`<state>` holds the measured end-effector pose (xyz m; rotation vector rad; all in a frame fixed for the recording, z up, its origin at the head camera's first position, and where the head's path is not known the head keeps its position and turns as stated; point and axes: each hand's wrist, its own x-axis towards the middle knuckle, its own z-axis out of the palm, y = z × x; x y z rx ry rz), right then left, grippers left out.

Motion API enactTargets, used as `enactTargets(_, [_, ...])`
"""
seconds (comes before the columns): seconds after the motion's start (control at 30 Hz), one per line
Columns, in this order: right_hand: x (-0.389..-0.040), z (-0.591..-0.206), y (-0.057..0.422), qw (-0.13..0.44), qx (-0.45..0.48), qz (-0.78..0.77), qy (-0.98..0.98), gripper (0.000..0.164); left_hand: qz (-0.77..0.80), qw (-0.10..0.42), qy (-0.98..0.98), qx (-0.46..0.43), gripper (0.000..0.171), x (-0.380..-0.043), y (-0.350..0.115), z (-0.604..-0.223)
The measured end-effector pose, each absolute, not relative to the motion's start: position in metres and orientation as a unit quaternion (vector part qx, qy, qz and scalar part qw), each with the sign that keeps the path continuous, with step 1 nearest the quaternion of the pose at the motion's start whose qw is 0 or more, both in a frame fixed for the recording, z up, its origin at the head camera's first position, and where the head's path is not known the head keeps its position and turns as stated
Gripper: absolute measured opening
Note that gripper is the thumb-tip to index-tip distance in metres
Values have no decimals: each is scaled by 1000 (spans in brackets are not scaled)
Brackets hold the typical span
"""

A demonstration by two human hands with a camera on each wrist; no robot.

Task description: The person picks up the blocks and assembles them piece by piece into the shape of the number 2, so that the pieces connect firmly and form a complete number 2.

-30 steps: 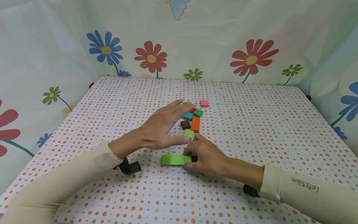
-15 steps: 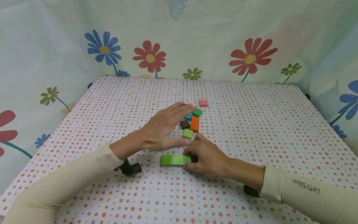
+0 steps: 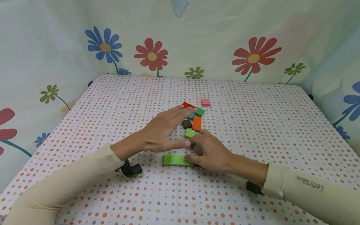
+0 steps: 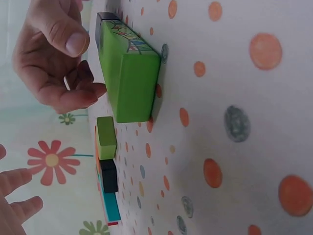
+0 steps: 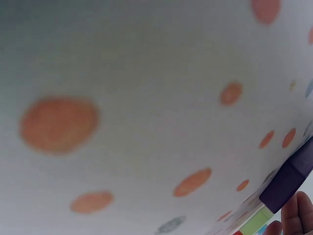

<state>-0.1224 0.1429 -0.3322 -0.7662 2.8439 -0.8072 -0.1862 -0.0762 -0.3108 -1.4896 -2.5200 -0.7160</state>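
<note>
Nine blocks lie on one dotted tabletop (image 3: 112, 193): one long green block (image 3: 173, 160), one dark purple block (image 5: 284, 185), one lime block (image 3: 189, 133), one dark brown block (image 3: 187, 124), one orange block (image 3: 197, 123), one blue block (image 3: 191, 116), one green block (image 3: 200, 112), one red block (image 3: 188, 105) and one pink block (image 3: 205, 102). There are two hands, one left hand (image 3: 161, 131) and one right hand (image 3: 212, 153), plus two sleeves (image 3: 64, 179). Printed on the backdrop (image 3: 202, 28) are three red flowers (image 3: 152, 56), three green flowers (image 3: 194, 73) and two large blue flowers (image 3: 105, 47) (those cut off by the edges included).
</note>
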Motion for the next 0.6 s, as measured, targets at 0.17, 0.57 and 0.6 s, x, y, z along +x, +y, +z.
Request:
enactTargets(0.17, [-128, -332, 142, 36, -244, -278, 928, 25, -236, 60, -836, -493, 87, -188, -76, -313])
enactTargets(0.57, [-147, -325, 146, 4, -213, -277, 937, 28, -224, 55, -843, -486, 89, -193, -77, -313])
enactTargets(0.6, [-149, -325, 147, 4, -204, -277, 939, 28, -225, 53, -843, -485, 89, -194, -77, -313])
